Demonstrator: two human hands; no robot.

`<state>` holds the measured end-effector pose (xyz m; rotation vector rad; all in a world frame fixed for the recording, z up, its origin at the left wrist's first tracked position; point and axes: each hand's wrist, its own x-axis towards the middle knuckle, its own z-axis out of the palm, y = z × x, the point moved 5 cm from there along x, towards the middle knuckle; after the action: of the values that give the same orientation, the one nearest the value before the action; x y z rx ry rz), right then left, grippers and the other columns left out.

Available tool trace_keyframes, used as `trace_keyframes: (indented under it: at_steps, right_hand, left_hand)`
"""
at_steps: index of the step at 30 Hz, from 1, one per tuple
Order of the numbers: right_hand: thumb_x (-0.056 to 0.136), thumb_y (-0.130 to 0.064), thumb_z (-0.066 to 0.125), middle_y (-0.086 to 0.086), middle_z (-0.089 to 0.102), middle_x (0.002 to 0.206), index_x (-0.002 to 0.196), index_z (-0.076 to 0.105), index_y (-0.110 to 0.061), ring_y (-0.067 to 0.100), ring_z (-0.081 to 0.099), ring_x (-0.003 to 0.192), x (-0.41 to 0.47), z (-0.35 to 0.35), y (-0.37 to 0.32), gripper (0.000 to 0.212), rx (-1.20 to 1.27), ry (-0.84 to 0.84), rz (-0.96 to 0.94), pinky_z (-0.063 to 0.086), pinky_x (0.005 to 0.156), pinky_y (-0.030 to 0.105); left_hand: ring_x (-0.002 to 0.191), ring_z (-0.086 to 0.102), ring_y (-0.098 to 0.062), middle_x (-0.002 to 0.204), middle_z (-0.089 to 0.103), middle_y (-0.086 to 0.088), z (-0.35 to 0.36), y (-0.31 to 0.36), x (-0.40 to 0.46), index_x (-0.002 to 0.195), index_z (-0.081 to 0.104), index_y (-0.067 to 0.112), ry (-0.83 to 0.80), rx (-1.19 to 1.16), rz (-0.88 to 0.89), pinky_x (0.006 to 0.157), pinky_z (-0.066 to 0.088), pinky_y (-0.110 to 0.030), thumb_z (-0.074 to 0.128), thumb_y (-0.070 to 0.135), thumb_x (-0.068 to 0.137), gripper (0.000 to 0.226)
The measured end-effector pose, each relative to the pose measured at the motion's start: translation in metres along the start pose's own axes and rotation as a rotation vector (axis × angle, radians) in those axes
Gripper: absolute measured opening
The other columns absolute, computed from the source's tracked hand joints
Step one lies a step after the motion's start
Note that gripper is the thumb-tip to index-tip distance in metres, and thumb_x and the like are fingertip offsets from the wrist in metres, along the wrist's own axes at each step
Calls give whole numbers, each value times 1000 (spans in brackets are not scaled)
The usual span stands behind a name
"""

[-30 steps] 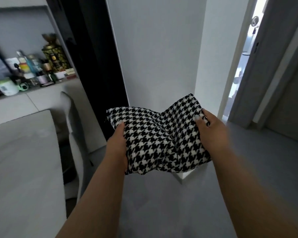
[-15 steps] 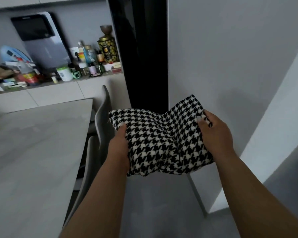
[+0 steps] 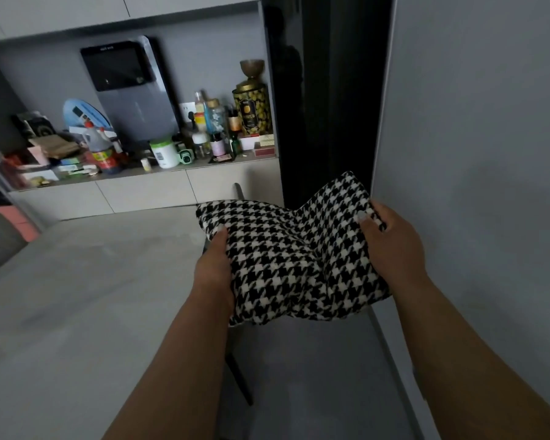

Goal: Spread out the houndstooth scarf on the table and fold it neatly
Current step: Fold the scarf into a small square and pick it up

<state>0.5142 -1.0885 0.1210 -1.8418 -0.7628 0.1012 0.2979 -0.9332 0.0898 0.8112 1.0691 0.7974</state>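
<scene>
The black-and-white houndstooth scarf (image 3: pixel 286 255) is bunched into a thick folded bundle, held in the air between both hands. My left hand (image 3: pixel 213 271) grips its left edge, thumb on top. My right hand (image 3: pixel 391 246) grips its right edge, thumb pressed over the fabric. The bundle hangs over the right edge of the grey table (image 3: pixel 77 296), above a chair seat (image 3: pixel 305 369). The scarf's underside and my fingers beneath it are hidden.
A cluttered counter (image 3: pixel 140 173) with bottles, a gold tin (image 3: pixel 253 109) and a water dispenser (image 3: pixel 131 90) runs behind the table. A black panel (image 3: pixel 324 106) and a grey wall (image 3: pixel 473 185) stand to the right. A chair back (image 3: pixel 240 192) shows at the table's far edge.
The view has swung left from the doorway toward the table and counter. Both hands keep the same hold on the scarf, which now hangs over the table's right edge.
</scene>
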Motion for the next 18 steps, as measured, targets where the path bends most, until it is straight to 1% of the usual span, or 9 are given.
trace_keyframes:
  at_steps: [4,7,12,14,16,18]
  right_hand:
    - [96,-47,44,-4,49,141,142,42,-28,12,49,122,47,40,-10,50,15,-45,-23,31,94,18]
    - [96,-46,45,-5,50,139,141,42,-30,9,48,119,85,69,-15,48,38,-79,-37,31,92,17]
    - [96,-47,45,-4,51,139,141,43,-29,14,50,122,157,129,-19,49,37,-160,-65,34,92,19]
    - [96,-46,44,-3,51,140,142,42,-28,16,50,123,190,154,-21,49,31,-204,-96,35,93,21]
    - [96,-46,44,-3,51,139,142,41,-28,17,50,123,225,178,-23,49,9,-245,-120,34,90,21]
    - [96,-45,44,-2,51,139,142,42,-29,18,51,122,258,200,-27,48,-13,-283,-131,35,88,22]
  left_hand:
    - [95,68,-36,110,69,-13,2,26,48,124,59,13,28,-23,8,92,51,-55,63,62,78,67]
    - [93,69,-36,106,71,-14,6,42,83,120,61,13,57,-53,8,90,52,-55,62,62,79,64]
    - [92,69,-34,106,71,-14,10,68,147,117,62,13,130,-111,31,89,53,-52,61,60,82,58]
    - [93,68,-34,107,70,-14,15,77,172,118,61,13,173,-143,34,89,53,-52,61,60,82,59]
    - [94,67,-33,109,69,-14,24,86,197,120,60,13,208,-183,44,90,52,-50,59,58,85,57]
    - [93,67,-32,109,68,-14,32,95,217,122,59,13,233,-216,41,84,54,-47,57,57,87,57]
